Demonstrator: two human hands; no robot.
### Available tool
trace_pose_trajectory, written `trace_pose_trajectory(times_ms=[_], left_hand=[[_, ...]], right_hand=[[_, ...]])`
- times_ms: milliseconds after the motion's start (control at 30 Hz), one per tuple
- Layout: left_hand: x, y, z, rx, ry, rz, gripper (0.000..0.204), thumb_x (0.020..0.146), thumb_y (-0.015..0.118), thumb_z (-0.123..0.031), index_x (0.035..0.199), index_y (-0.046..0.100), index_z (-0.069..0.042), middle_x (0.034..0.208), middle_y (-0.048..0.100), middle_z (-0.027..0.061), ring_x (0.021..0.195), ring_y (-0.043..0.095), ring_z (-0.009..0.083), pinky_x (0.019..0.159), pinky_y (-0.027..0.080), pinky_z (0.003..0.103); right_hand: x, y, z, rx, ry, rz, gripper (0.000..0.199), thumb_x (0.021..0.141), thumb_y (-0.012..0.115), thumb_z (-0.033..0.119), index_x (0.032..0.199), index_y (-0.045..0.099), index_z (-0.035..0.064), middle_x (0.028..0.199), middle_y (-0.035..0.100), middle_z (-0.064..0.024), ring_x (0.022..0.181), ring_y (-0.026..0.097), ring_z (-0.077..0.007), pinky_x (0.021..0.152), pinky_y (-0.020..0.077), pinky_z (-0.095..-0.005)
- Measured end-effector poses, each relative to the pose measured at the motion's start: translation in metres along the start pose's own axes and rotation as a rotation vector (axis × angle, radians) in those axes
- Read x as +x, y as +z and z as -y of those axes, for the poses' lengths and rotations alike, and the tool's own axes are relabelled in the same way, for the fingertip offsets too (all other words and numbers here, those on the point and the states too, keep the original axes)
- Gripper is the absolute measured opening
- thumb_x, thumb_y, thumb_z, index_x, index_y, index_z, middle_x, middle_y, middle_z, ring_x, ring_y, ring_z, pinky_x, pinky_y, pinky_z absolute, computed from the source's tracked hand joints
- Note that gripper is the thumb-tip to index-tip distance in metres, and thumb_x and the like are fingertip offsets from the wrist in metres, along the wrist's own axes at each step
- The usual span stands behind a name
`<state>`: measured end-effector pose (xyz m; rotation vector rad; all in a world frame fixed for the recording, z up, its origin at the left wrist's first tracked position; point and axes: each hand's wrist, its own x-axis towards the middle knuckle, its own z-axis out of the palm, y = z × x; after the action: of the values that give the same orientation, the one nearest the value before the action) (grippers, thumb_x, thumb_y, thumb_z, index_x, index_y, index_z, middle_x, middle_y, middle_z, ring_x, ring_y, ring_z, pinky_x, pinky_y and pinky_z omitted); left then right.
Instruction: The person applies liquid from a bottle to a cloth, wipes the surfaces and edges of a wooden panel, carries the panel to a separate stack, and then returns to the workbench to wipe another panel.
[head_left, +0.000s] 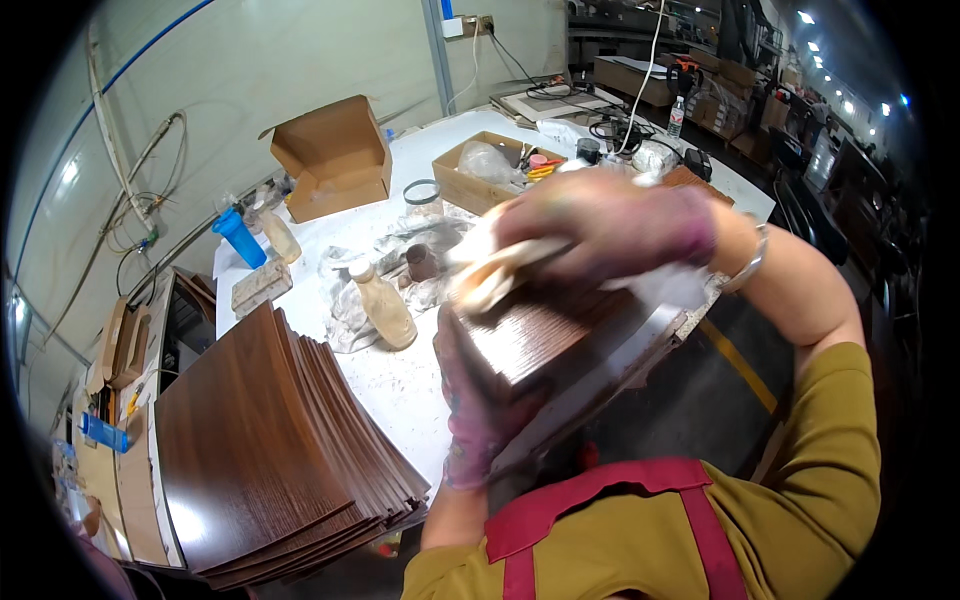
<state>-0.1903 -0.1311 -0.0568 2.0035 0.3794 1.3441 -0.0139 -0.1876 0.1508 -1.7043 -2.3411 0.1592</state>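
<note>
A brown wood-grain panel (530,340) is tilted over the near edge of the white table (408,375). My left hand (475,415), in a purplish stained glove, grips the panel's left edge. Gloved as well and smeared by motion, my right hand (615,225) clasps a cream cloth (490,280) against the panel's top surface. Just left of the panel stand a plastic bottle of cloudy tan liquid (383,308) and a small brown cup (421,262), with crumpled, stained cloth or plastic around them. The panel's far side is hidden behind my right hand and the cloth.
A fanned stack of similar brown panels (260,430) fills the near left. Farther back are an open cardboard box (335,155), a blue bottle (238,238), a block (262,288) and a carton of small tools (465,185). Cables (625,130) lie at the far edge.
</note>
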Motion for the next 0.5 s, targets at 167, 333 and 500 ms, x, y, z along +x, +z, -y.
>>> trace_pose_trajectory(times_ms=[167, 333, 500], left_hand=[[0.005, -0.001, -0.005, 0.001, 0.098, 0.037, 0.125, 0.052, 0.09, -0.019, 0.145, 0.011, 0.006, 0.134, 0.038, 0.0271, 0.12, 0.043, 0.0432, 0.099, 0.039, 0.047], [0.018, -0.002, 0.007, -0.099, -0.083, 0.049, 0.121, 0.056, 0.088, -0.015, 0.147, 0.01, 0.002, 0.133, 0.04, 0.0254, 0.118, 0.046, 0.0422, 0.098, 0.04, 0.046], [0.031, 0.001, 0.038, -0.247, -0.288, 0.004, 0.113, 0.062, 0.086, -0.018, 0.148, 0.014, 0.0, 0.144, 0.033, 0.0214, 0.131, 0.038, 0.0334, 0.109, 0.032, 0.041]], right_hand=[[-0.062, -0.022, -0.024, -0.169, 0.399, -0.056, 0.039, 0.078, 0.065, 0.017, 0.116, 0.063, 0.0122, 0.106, 0.064, -0.0144, 0.1, 0.061, -0.0309, 0.088, 0.0466, -0.0388], [-0.048, -0.02, -0.039, -0.095, 0.429, -0.126, 0.042, 0.079, 0.065, 0.017, 0.12, 0.061, 0.0119, 0.109, 0.065, -0.0136, 0.102, 0.062, -0.028, 0.089, 0.0468, -0.0353], [-0.012, -0.023, -0.042, 0.017, 0.483, -0.027, 0.027, 0.084, 0.062, 0.023, 0.108, 0.064, 0.01, 0.095, 0.067, -0.0119, 0.09, 0.064, -0.0263, 0.079, 0.0484, -0.0378]])
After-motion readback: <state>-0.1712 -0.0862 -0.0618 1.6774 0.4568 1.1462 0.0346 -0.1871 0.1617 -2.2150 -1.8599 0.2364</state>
